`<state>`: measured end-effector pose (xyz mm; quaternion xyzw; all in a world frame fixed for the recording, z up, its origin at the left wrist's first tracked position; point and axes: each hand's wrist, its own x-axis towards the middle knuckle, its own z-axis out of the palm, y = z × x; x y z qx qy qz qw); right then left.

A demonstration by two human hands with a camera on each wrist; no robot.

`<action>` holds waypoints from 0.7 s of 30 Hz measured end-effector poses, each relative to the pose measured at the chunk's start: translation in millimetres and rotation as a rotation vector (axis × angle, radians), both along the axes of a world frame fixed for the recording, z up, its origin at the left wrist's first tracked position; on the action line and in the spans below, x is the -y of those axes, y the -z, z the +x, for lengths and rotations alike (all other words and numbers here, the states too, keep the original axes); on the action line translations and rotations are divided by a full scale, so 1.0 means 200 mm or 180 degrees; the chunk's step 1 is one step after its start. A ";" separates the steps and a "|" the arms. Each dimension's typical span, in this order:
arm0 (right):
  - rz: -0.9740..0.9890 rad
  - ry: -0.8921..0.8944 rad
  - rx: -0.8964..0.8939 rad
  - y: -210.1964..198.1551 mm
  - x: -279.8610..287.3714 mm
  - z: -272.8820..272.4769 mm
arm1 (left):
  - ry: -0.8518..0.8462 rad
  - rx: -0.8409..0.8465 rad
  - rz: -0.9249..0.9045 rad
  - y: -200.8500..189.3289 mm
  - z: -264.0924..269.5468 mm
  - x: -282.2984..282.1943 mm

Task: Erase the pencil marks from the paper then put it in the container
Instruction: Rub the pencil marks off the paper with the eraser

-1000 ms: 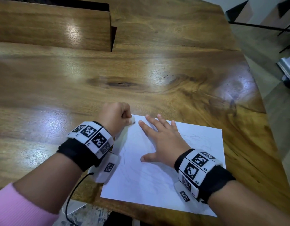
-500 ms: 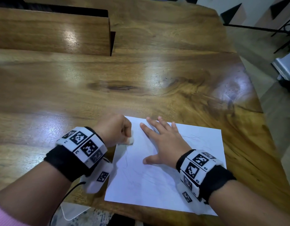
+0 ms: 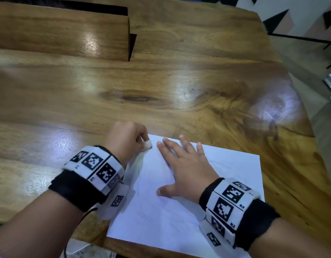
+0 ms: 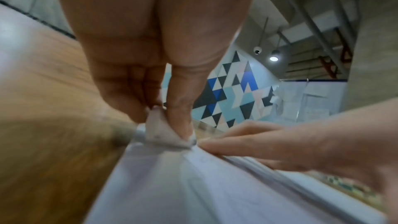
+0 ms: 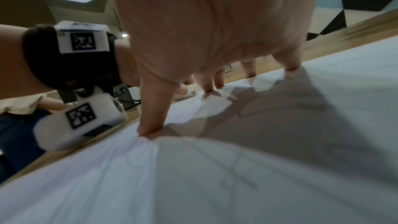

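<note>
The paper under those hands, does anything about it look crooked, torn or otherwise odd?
The paper lies skewed to the table edge, its near corner seemingly past it. The right hand presses it flat while the left hand pinches a worn eraser at the far-left corner. Faint pencil marks remain. No tear shows.

The left hand [image 3: 126, 139] is curled into a loose fist, and its thumb and fingers [image 4: 180, 108] pinch the eraser [image 3: 148, 144] with its tip down on the paper [image 3: 161, 220]. The right hand [image 3: 185, 169] lies flat with its palm down, its 4 fingers straight and a little spread, its thumb out to the side. Both wrists wear marker bands.
</note>
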<state>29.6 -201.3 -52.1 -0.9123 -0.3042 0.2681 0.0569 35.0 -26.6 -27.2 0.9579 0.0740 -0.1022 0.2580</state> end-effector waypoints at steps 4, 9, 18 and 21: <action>0.0057 0.0034 0.0020 0.00 0.00 -0.01 | 0.0325 -0.0354 -0.0123 0.00 -0.13 -0.04; 0.0049 0.0062 0.0031 0.00 -0.01 0.00 | 0.0128 0.0029 -0.0093 -0.01 0.01 -0.03; 0.0024 0.0134 0.0041 -0.02 -0.02 -0.01 | 0.0650 -0.0315 -0.0166 -0.01 -0.10 -0.07; 0.0027 0.0152 0.0032 -0.01 -0.02 -0.01 | 0.0391 0.0071 0.0007 -0.01 0.05 -0.04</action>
